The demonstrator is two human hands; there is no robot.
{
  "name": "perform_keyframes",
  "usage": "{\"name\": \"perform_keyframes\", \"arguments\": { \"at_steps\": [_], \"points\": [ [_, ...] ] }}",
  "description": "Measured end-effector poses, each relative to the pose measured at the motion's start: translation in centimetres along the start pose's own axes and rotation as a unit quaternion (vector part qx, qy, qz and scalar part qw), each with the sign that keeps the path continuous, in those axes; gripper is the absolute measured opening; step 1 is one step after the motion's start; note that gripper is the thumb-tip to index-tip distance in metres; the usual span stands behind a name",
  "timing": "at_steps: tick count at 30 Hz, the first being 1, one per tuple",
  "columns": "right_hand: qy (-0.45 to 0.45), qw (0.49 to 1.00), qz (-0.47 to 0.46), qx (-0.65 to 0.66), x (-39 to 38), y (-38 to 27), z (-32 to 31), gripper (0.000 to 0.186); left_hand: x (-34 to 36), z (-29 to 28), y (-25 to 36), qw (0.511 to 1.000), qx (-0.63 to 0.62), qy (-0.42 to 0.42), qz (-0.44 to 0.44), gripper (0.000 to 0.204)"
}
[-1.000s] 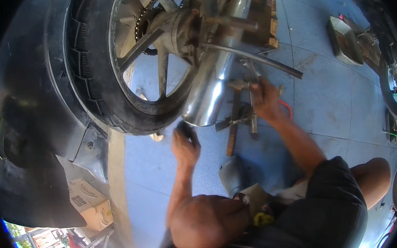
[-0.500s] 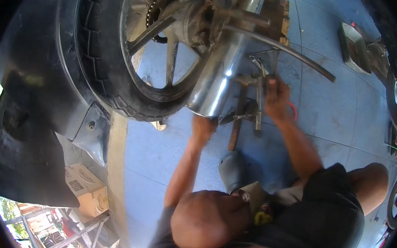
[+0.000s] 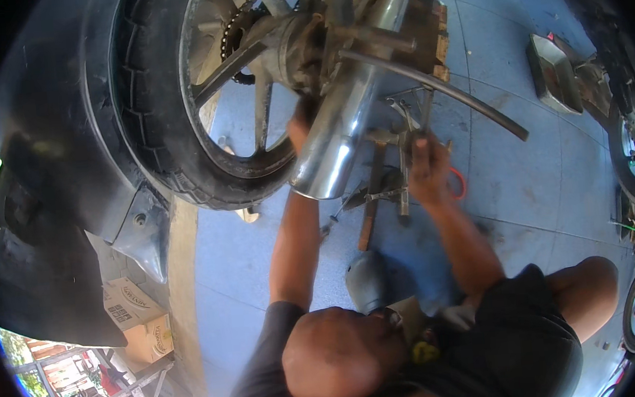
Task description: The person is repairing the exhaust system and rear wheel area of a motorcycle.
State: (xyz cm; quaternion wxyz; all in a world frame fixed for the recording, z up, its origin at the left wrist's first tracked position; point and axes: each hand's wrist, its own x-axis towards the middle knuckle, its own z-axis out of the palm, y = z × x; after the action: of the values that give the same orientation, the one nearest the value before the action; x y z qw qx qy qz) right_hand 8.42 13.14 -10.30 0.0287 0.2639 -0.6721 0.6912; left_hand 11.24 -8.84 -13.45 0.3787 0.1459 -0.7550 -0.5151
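A motorcycle's rear wheel (image 3: pixel 173 146) stands at the upper left, with its hub (image 3: pixel 299 54) dark and greasy. Across its right side slants a shiny silver exhaust muffler (image 3: pixel 332 152). My left hand (image 3: pixel 299 133) reaches up behind the muffler, close to the hub; its fingers are blurred and partly hidden. To the right of the muffler, my right hand (image 3: pixel 429 171) is closed around a tool (image 3: pixel 427 106) with a thin metal shaft, its exact kind unclear. Beside that hand lie a hammer (image 3: pixel 371 202) with a wooden handle and several wrenches (image 3: pixel 403 111) on the blue floor.
A dark bar (image 3: pixel 466 97) juts out right of the muffler. At the right stands a metal tray (image 3: pixel 556 79), with other motorcycle parts beyond it. A wooden block (image 3: pixel 440 32) sits behind the muffler. A red ring (image 3: pixel 458 183) is by my right hand; a cardboard box (image 3: pixel 137 317) stands lower left.
My left hand has moved up from the muffler's lower end to behind it, near the hub. My right hand stays closed by the tools. The whole view has shifted slightly.
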Motion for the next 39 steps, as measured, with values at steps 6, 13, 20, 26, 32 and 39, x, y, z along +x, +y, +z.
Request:
{"name": "perform_keyframes", "arguments": {
  "at_steps": [6,13,20,26,32,39],
  "points": [
    [-0.015,0.998,0.006,-0.063,0.0,1.1,-0.3,0.036,-0.6,-4.5,3.2,0.998,0.034,0.053,-0.030,0.023],
    [-0.025,0.996,-0.005,-0.090,0.4,1.5,1.0,0.031,4.9,-3.6,11.2,0.927,0.340,-0.002,0.156,0.027],
    [-0.066,0.969,-0.081,-0.225,0.1,2.4,1.3,0.025,5.6,-2.7,10.1,0.907,0.368,0.027,0.204,0.027],
    [-0.031,0.979,-0.099,-0.177,0.0,2.9,1.4,0.024,5.9,-2.4,10.0,0.923,0.344,-0.011,0.173,0.026],
    [-0.061,0.970,-0.096,-0.217,0.8,1.9,1.9,0.024,6.6,-2.3,10.8,0.921,0.348,-0.016,0.175,0.027],
    [-0.087,0.952,-0.096,-0.276,1.5,2.8,1.4,0.027,7.8,-2.5,12.2,0.913,0.361,-0.036,0.187,0.026]
  ]
}}
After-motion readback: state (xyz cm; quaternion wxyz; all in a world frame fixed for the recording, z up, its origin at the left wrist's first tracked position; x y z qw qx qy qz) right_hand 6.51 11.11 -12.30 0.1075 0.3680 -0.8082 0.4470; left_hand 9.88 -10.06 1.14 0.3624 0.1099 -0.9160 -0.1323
